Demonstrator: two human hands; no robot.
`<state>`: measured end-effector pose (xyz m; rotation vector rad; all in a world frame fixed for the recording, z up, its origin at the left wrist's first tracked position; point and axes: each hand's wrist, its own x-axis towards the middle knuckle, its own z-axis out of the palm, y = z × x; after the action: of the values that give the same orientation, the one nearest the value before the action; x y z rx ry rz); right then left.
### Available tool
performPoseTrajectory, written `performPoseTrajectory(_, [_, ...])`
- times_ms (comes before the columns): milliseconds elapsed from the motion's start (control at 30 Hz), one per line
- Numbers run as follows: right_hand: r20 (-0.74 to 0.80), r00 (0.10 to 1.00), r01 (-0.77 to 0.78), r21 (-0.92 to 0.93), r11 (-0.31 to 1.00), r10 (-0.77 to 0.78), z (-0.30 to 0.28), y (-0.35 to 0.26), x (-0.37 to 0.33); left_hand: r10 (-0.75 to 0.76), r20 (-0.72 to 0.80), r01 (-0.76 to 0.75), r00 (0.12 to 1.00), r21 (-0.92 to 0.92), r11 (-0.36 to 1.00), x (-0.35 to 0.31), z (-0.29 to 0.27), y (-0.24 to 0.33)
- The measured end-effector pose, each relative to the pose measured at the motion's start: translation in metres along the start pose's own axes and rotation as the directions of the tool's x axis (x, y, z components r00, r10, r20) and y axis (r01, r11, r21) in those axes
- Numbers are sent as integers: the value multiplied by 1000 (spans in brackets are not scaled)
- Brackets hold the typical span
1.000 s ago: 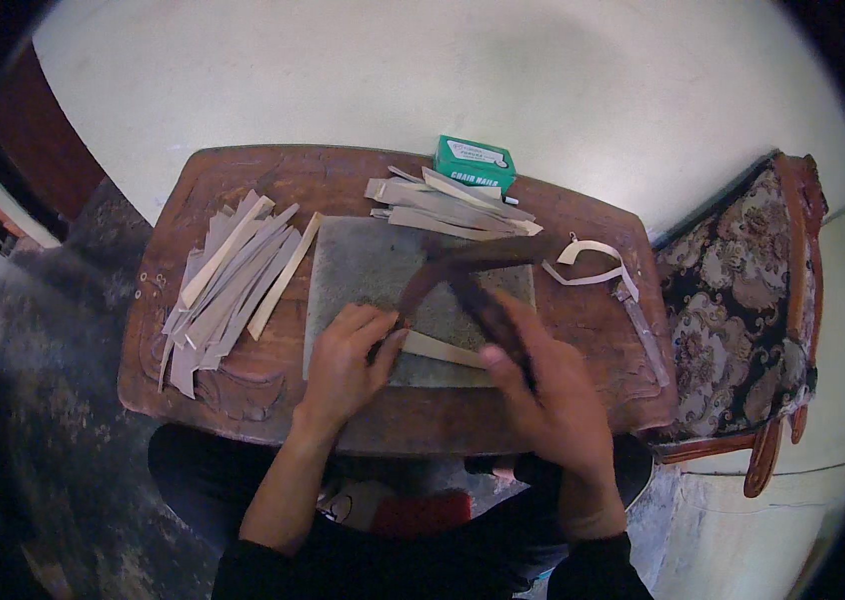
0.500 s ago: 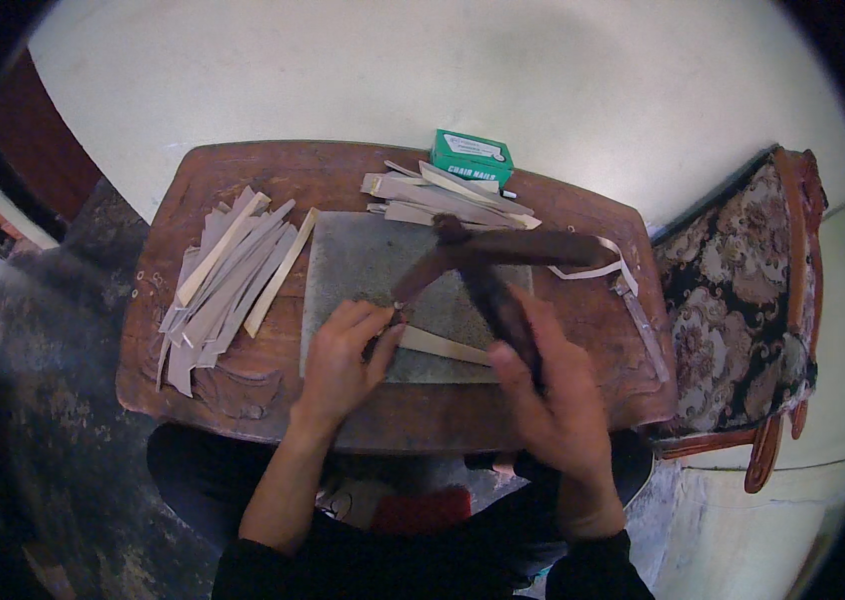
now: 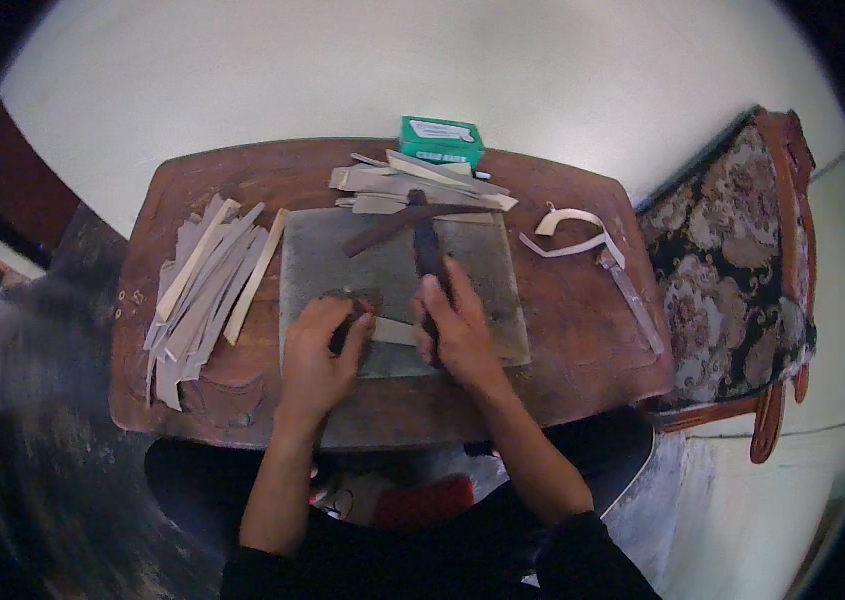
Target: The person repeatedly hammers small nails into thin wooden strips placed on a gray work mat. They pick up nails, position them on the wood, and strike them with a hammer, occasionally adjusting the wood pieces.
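Observation:
My right hand (image 3: pixel 461 330) is closed round the black handle of a hammer (image 3: pixel 430 250), whose long, curved dark-brown head hangs over the far part of a grey slab (image 3: pixel 303 250). Over the slab's near left part, my left hand (image 3: pixel 318 350) is closed in a pinch on a small dark piece (image 3: pixel 345 328). From beside these fingers a pale tapered strip (image 3: pixel 395 332) runs right, toward my right hand. The left fingers partly hide the dark piece, so its kind cannot be made out.
The slab lies on a carved wooden table (image 3: pixel 583 330). Grey and cream strips (image 3: pixel 208 285) are heaped at the left, more strips (image 3: pixel 413 185) at the back. Behind these stands a green box (image 3: pixel 441 142). A curved white band (image 3: pixel 583 220) lies right, near a patterned chair (image 3: pixel 723 270).
The hammer has moved left and away from my left hand, its head now farther back over the slab. My left hand stays pinched in about the same place. The view has shifted slightly.

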<state>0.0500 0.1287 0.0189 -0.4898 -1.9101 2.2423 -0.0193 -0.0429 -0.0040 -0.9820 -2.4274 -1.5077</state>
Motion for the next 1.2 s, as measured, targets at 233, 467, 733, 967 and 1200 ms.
performPoseTrajectory(233, [-35, 999, 11, 55, 998, -9, 3, 6, 2, -170, -7, 168, 985, -118, 979, -1, -1, -6])
performPoseTrajectory(467, [0, 999, 54, 68, 996, -54, 4, 6, 2, -230, -12, 217, 973, -277, 936, -2, 2, -8])
performPoseTrajectory(733, [-1, 998, 60, 55, 997, -60, 3, 6, 3, -212, 14, 209, 977, -243, 947, 0, 3, -7])
performPoseTrajectory(967, [-23, 999, 50, 27, 998, -49, 5, 3, 2, -160, 22, 161, 987, -169, 972, 0, 1, -5])
performPoseTrajectory(1200, [-19, 999, 49, 47, 998, -48, 5, 5, 3, -42, 21, 44, 999, -93, 995, 2, -1, 4])
